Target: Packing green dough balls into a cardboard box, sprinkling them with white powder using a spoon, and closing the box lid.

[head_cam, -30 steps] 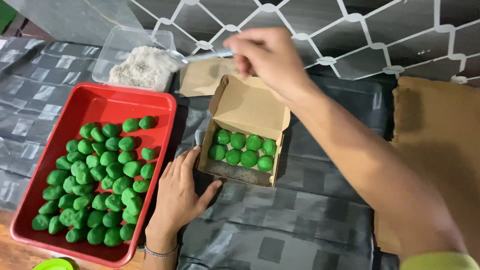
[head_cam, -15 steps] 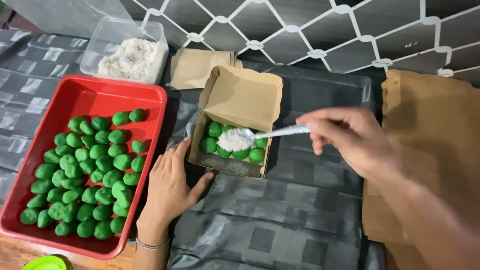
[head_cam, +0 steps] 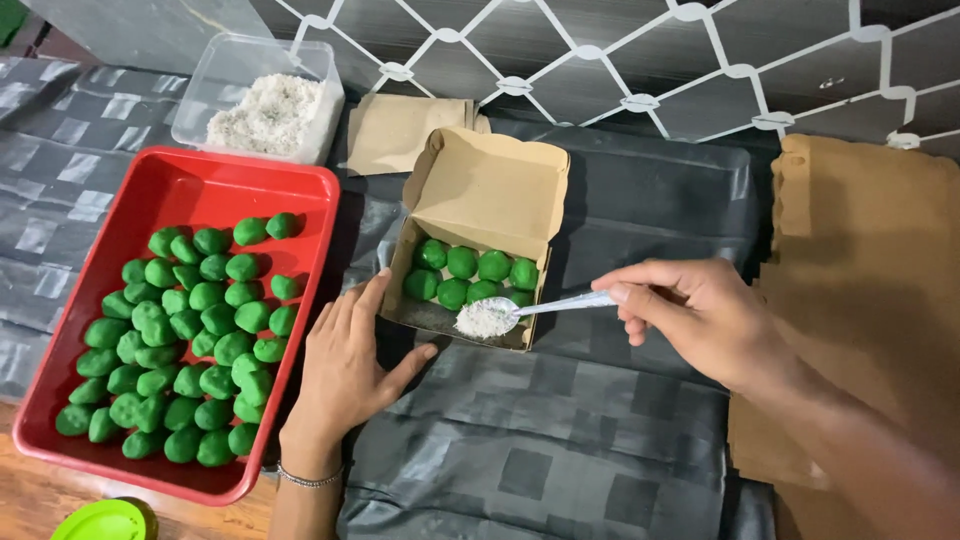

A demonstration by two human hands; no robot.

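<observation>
The right hand (head_cam: 700,320) pinches a spoon (head_cam: 520,312) heaped with white shreds over the box (head_cam: 470,245) of green balls (head_cam: 470,275). The left hand (head_cam: 345,365) lies open, steadying the box's left side. A tilt could likely spill shreds onto the near dark cloth (head_cam: 540,440).

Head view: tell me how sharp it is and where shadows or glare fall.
Head view: sharp throughout, with even, soft light. The left hand casts a faint shadow on the dark cloth. The open cardboard box shades its own inner wall. Mild sheen shows on the red tray, and the spoon shows no motion blur.
</observation>
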